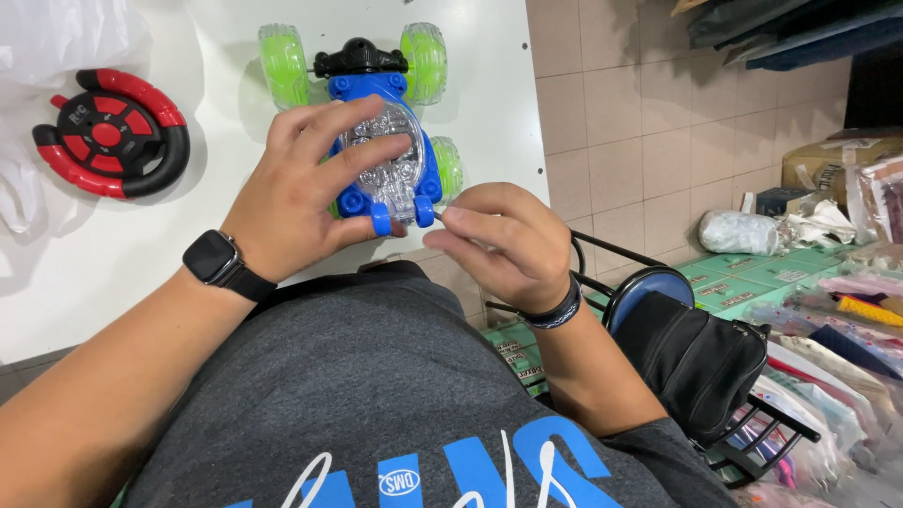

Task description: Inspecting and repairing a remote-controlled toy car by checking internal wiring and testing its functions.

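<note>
Blue green-wheeled toy car (381,113) lies on white table (141,273).

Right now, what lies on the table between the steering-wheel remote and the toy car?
Only the left hand, resting on the toy car; toward the remote the white table is bare, seen from the head view.
</note>
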